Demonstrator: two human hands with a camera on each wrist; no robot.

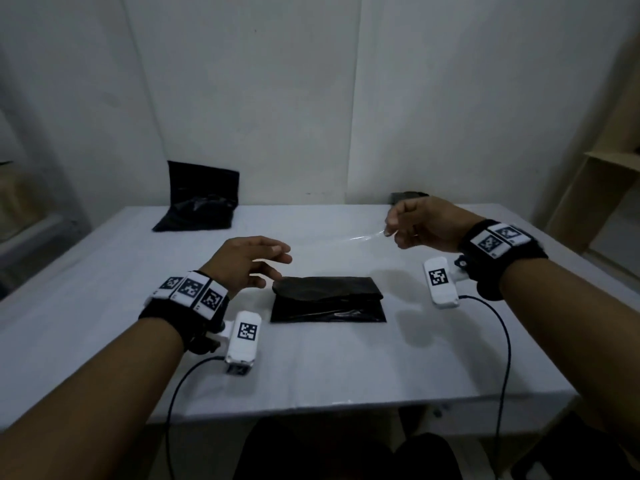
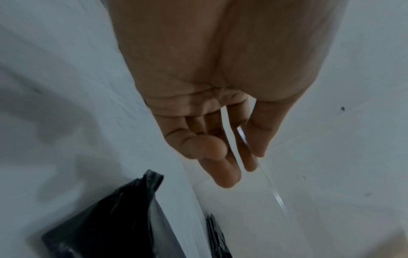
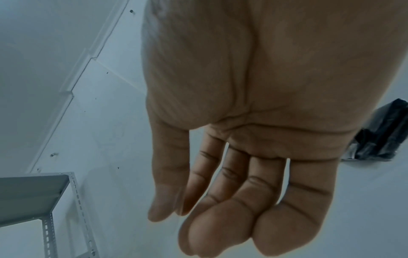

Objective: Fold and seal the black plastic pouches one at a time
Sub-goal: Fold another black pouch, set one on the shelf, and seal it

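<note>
while the folded black pouch (image 1: 329,299) lies flat mid-table (image 1: 450,358), i see my left hand (image 1: 247,263) hovering just above and left of its left end, fingers (image 1: 277,252) loosely spread and slightly bent, holding nothing. my right hand (image 1: 420,221) is raised behind and right of the pouch, well apart from it, thumb and forefinger pinching one end of a clear tape strip (image 1: 367,237) that trails left toward the left hand; other fingers loosely curled. in the left wrist view the strip's far end sits near the left fingertips; i cannot tell if it touches. a pile of black pouches (image 1: 201,199) leans on the wall at the table's back left. wrist bands carry square coded markers (image 1: 190,289); no readable text.
</note>
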